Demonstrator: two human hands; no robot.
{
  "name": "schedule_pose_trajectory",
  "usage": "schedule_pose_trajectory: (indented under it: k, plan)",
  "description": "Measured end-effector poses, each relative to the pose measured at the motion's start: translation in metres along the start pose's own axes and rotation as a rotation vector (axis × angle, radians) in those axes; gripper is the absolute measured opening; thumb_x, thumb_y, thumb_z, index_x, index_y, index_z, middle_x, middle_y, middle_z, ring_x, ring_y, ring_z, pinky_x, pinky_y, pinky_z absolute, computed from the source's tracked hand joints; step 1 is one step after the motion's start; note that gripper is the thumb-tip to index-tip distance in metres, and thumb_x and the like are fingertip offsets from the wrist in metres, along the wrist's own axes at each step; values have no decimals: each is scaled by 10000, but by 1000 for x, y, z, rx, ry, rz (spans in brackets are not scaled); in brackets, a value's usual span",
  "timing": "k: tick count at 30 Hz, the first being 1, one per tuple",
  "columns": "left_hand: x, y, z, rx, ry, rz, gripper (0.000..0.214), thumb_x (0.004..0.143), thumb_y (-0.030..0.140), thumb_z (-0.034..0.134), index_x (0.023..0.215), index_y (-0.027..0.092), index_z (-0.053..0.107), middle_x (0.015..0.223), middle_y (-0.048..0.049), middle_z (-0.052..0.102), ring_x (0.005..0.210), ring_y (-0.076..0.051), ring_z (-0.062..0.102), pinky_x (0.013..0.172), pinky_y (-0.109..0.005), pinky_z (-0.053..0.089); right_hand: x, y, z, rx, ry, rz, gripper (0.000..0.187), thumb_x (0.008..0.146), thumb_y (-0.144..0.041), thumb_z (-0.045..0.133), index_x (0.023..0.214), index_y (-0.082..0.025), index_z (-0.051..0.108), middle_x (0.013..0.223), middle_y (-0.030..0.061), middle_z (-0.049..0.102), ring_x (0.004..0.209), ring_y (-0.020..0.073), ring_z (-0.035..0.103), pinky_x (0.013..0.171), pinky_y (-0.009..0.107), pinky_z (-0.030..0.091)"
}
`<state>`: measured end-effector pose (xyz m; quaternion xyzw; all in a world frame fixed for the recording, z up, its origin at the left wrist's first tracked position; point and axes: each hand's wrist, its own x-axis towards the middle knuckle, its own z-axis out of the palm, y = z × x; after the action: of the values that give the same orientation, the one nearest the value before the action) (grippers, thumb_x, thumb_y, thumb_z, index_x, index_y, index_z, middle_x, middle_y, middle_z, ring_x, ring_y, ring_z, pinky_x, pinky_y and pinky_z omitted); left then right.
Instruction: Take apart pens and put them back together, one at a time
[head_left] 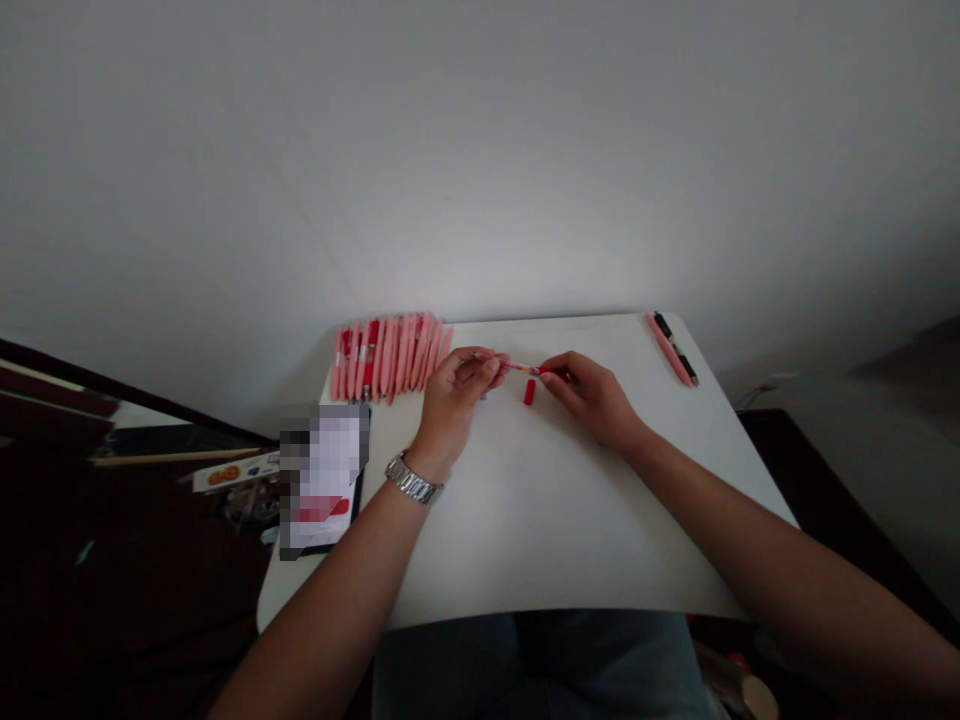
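My left hand (459,385), with a metal-band watch on its wrist, is closed on one end of a thin pen refill (520,367), pinched between thumb and fingers. A bit of pink shows at those fingertips. At the refill's other end, my right hand (589,395) pinches a small red pen part (544,371); the fingers partly hide it. Whether the two pieces are joined I cannot tell. Just below, a short red pen piece (529,391) lies on the white table (540,520). Left of my left hand lies a row of several pink pens (388,352), some with red parts.
A tablet or phone (330,480) with a blurred screen lies at the table's left edge. A pink pen (667,350) and a black pen (677,350) lie side by side at the far right corner. A wall (510,180) rises behind the table.
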<state>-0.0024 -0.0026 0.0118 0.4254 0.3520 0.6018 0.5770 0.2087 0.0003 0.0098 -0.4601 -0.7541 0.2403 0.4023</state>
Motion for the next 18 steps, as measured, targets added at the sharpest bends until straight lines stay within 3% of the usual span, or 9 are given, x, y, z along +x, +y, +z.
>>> schedule_pose_trajectory:
  k: [2,6,10,13,18]
  plan:
    - [0,0,0,6,8,1,265,808,334,836,981,186,700,1048,-77,777,954,-159,729,908,-322,575,-1,0,0,2,-14,0,263,1002,-453,533,1020,-225,664,933,69,716,814,201,634,763,339,504]
    - [0,0,0,6,15,4,274,804,342,839,981,184,701,1052,-81,776,957,-161,728,918,-331,575,-2,3,2,20,17,14,299,944,-477,631,1123,-237,630,968,59,713,826,200,636,744,329,502]
    - [0,-1,0,4,4,3,258,811,327,833,978,183,699,1036,-75,777,945,-155,727,917,-324,575,-2,3,1,21,-1,11,261,988,-468,565,1025,-225,654,936,58,710,809,193,631,737,324,487]
    - [0,-2,0,1,-8,8,242,822,318,823,978,183,697,1040,-74,777,953,-155,727,920,-324,575,-1,0,-1,14,-28,10,334,1025,-485,485,971,-217,677,873,57,697,775,190,616,712,324,468]
    - [1,-2,-1,23,13,27,267,812,347,831,984,187,704,1037,-79,780,936,-159,729,898,-324,579,-2,1,1,6,-4,34,331,932,-481,649,1156,-237,632,861,25,691,716,170,589,668,301,458]
